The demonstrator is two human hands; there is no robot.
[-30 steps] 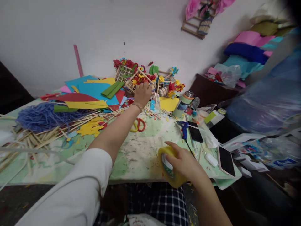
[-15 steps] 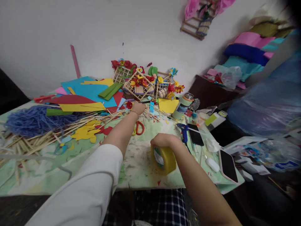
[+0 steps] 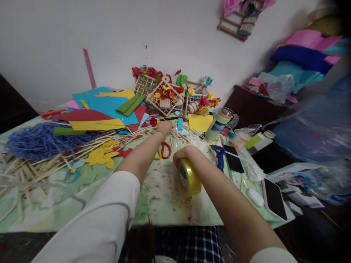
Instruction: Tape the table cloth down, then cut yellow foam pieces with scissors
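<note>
While right fingers (image 3: 177, 157) clasp the tape roll (image 3: 193, 179) beneath them, left fingers (image 3: 168, 126) curled, contents unclear

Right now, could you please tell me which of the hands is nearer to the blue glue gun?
Right: the right hand, on the yellow tape roll, is just left of the blue glue gun. The left hand is farther left and farther back.

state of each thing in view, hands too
yellow translucent tape roll: held on edge by the right hand
left hand: outstretched, contents unclear
red-and-yellow-handled scissors: open or shut unclear
blue plastic glue gun: on its side
black rectangular phone: screen dark
pale-rimmed rectangular phone: screen dark
blue stringy heap: tangled
pale green cylindrical bottle: standing
</note>
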